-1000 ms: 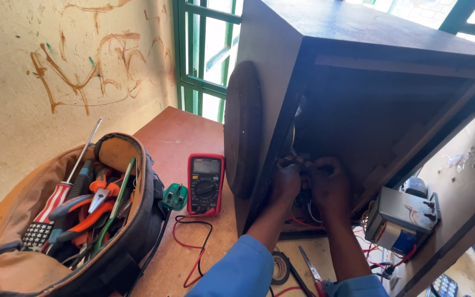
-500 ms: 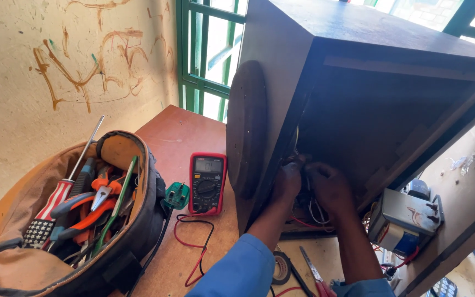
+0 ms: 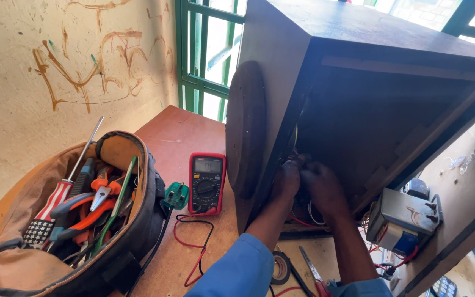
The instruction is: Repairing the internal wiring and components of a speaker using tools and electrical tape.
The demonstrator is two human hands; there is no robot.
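Scribbled plaster wall and a green window frame back the reddish table (image 3: pixel 177 137). Both hands reach together into the open dark wooden cabinet (image 3: pixel 369 82), left hand (image 3: pixel 287 179) and right hand (image 3: pixel 322 187) touching over wiring (image 3: pixel 303 217) low inside; whether they pinch anything I cannot tell. Steady, small finger work suits this cramped spot, and the multimeter (image 3: pixel 206 183) just left of the left hand stays handy.

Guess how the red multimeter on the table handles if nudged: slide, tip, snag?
The multimeter lies flat on its back on the table, so it would probably slide, not tip. Its red and black leads loop loosely beside it and would likely drag or snag. Its casing looks rigid.
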